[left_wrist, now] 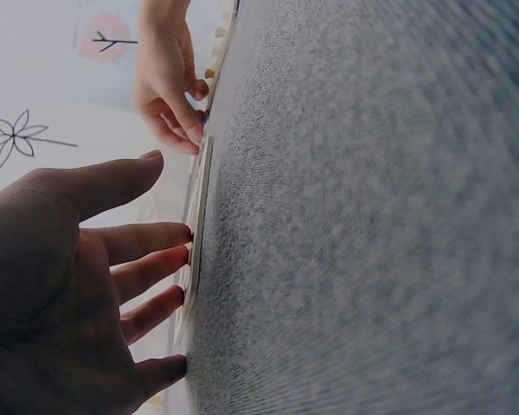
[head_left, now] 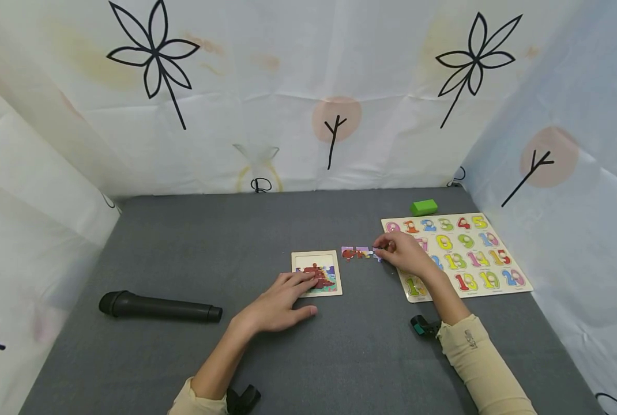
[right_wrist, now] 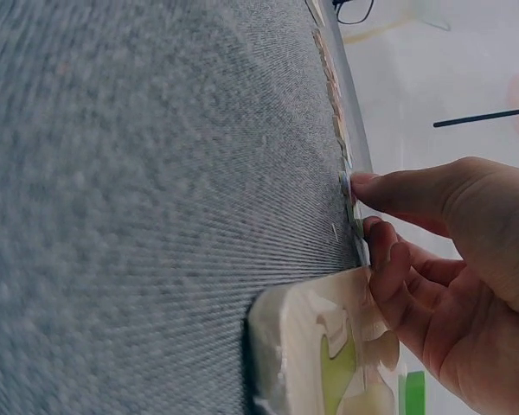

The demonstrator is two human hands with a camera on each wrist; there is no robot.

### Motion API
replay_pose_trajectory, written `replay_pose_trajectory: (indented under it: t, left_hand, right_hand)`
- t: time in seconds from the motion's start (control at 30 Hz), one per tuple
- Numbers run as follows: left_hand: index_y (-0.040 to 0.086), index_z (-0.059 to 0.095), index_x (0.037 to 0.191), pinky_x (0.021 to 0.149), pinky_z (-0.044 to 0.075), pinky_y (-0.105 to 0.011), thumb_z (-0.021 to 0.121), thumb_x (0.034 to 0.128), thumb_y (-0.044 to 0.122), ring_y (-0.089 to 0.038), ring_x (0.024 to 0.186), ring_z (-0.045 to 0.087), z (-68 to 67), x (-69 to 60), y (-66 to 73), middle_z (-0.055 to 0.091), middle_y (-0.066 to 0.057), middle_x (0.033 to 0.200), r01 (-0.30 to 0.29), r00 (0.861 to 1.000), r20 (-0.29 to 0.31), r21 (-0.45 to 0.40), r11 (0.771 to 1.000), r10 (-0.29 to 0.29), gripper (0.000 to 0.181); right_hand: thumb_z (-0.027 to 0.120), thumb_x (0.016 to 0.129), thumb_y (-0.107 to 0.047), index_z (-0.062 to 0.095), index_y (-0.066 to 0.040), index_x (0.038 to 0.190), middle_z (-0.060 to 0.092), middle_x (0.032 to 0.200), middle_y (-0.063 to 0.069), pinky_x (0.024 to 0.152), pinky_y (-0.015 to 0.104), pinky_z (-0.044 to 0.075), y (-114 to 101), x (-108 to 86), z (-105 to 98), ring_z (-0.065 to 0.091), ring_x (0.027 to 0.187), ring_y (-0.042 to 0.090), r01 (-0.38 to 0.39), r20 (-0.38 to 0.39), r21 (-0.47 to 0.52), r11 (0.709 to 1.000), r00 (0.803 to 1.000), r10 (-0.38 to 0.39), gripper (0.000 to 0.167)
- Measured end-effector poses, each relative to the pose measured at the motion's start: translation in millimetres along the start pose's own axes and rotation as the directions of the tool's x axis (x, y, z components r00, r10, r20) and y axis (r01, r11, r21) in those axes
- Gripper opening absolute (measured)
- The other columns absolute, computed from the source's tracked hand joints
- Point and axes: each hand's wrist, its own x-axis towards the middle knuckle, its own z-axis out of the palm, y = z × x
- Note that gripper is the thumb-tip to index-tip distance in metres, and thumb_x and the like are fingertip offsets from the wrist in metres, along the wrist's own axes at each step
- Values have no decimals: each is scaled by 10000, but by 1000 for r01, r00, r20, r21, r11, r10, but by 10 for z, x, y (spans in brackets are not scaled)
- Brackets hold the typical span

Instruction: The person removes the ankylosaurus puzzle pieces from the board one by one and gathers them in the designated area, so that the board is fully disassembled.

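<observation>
A small jigsaw puzzle in a pale wooden tray [head_left: 300, 259] lies near the middle of the grey table, with a reddish-brown figure on its assembled pieces. My left hand [head_left: 279, 302] rests its fingertips on that puzzle, fingers spread and nearly straight, thumb apart. To the right of the tray, two loose puzzle pieces [head_left: 347, 252] lie in a row, purple and red. At the row's right end my right hand [head_left: 404, 253] pinches another puzzle piece [right_wrist: 346, 184] between thumb and finger, low at the table surface. Fingers hide most of that piece.
Under the right forearm lies a board of coloured numbers [head_left: 476, 248], its left part partly covered by the hand. A green block [head_left: 424, 208] stands behind it. On the left lies a black microphone [head_left: 160, 306]. White printed cloth walls [head_left: 267, 115] enclose the table's back and sides.
</observation>
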Motion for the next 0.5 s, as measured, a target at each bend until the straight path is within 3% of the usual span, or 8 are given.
replay_pose_trajectory:
  t: [0.5]
  left_hand:
    - [97,533,1608,1255,381,-636,679,1068,391,-353,1567,407,-18,-1,37,466,-102,1696,0,1000,-20,8,1000,0,632]
  right_hand:
    - [762,1003,-82,778,-29,1122,737,985,108,714,230,471,2,-20,-6,584,790,160,-32,-30,55,998,999,33,131]
